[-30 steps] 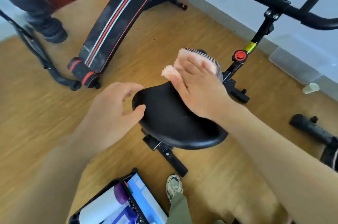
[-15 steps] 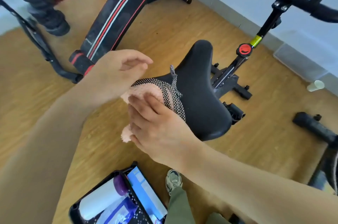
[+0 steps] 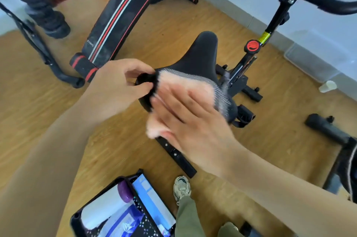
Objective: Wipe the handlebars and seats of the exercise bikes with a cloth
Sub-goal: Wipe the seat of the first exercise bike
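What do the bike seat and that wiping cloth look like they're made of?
The seat looks like matte black vinyl or synthetic leather over padding: smooth, with a dull sheen. The cloth seems a soft fleecy microfibre, pale pink and fuzzy, with a grey checked edge; motion blur leaves the weave unclear.

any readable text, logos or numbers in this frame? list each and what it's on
Small white lettering on the black, red-striped sit-up bench, near its lower end: too small and sideways to read.
Red round knob on the bike frame: a dark mark, no legible text.
Yellow band on the handlebar post: dark specks, unreadable.
Blue printed packet in the black tray: pattern only, blurred.
Nothing else carries text.
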